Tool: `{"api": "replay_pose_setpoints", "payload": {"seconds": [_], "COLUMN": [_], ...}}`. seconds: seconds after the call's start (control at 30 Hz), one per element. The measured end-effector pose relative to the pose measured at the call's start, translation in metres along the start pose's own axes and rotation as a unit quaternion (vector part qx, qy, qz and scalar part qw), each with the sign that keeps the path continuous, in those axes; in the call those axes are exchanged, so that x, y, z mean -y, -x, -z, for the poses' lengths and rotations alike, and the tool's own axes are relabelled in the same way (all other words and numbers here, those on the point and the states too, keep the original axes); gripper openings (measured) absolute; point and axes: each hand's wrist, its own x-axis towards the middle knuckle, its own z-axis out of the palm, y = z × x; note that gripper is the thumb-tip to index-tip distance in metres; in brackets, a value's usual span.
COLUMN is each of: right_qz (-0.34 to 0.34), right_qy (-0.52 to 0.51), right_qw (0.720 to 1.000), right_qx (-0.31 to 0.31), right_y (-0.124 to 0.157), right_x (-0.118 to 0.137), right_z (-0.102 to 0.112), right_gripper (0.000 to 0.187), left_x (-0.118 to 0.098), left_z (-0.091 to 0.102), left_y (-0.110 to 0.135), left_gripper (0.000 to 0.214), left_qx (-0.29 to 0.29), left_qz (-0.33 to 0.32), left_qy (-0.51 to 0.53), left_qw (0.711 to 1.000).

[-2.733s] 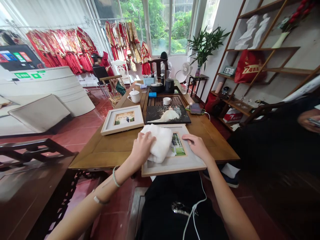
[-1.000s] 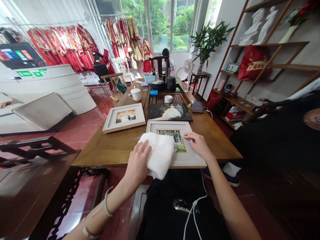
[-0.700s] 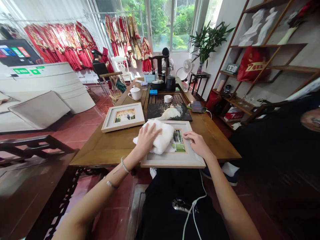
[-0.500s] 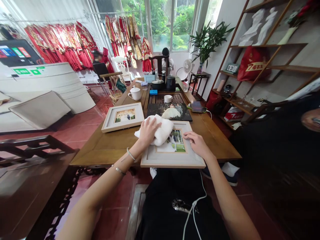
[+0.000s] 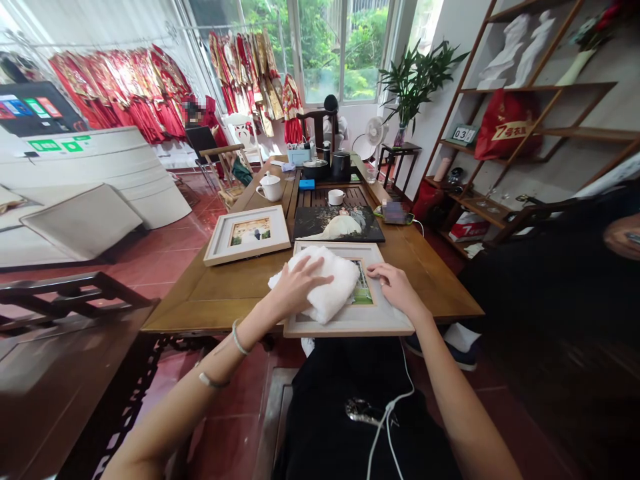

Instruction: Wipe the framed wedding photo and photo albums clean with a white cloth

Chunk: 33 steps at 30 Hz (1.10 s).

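A pale picture frame [image 5: 380,319] lies flat at the near edge of the wooden table [image 5: 225,293], jutting over my lap. My left hand [image 5: 295,287] presses a fluffy white cloth [image 5: 333,290] down on the frame's glass, fingers spread flat over it. My right hand [image 5: 397,288] rests palm down on the frame's right side, fingers flat, steadying it. Part of the photo [image 5: 363,291] shows between cloth and right hand.
A second pale frame [image 5: 249,234] and a dark photo panel [image 5: 337,224] lie further up the table. Beyond stand a white teapot [image 5: 271,188], cup [image 5: 335,197], kettle [image 5: 341,166] and phone [image 5: 395,213]. A dark-clothed person [image 5: 575,267] sits at right. Shelves [image 5: 525,100] line the right wall.
My left hand has slid the cloth back from the frame's far left corner towards the middle of the glass. My right hand has stayed on the frame's right side.
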Motion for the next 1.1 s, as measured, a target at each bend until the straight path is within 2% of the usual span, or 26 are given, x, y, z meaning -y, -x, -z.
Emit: {"api": "replay_pose_setpoints", "payload": {"seconds": [0.13, 0.27, 0.47, 0.57, 0.77, 0.93, 1.1], "right_qz": [0.000, 0.001, 0.000, -0.004, -0.007, -0.003, -0.012], "right_qy": [0.005, 0.006, -0.006, -0.004, 0.017, 0.011, 0.004], "right_qw": [1.000, 1.000, 1.000, 1.000, 1.000, 1.000, 1.000], "right_qx": [-0.001, 0.000, -0.008, -0.009, -0.004, -0.001, 0.004], "right_y": [0.000, 0.000, 0.001, 0.001, 0.002, 0.002, 0.002], "right_x": [0.000, 0.000, -0.001, -0.002, -0.001, -0.001, -0.001], "right_z": [0.000, 0.000, 0.000, 0.000, 0.001, 0.002, 0.003], "right_gripper": [0.040, 0.040, 0.039, 0.039, 0.039, 0.040, 0.039], "left_x": [-0.011, -0.015, -0.002, 0.007, 0.014, 0.029, 0.042], "left_z": [0.004, 0.002, 0.002, -0.001, -0.015, -0.016, -0.016], "left_y": [0.019, 0.032, 0.047, 0.046, 0.014, -0.023, -0.049], "left_gripper": [0.073, 0.070, 0.064, 0.062, 0.058, 0.064, 0.070], "left_qx": [0.005, -0.019, -0.055, -0.071, -0.103, -0.129, -0.117], "left_qz": [0.019, 0.048, 0.147, 0.198, 0.136, 0.147, 0.062], "left_qy": [-0.006, -0.009, -0.007, -0.022, -0.046, -0.031, -0.049], "left_qw": [1.000, 0.999, 0.988, 0.977, 0.984, 0.980, 0.990]}}
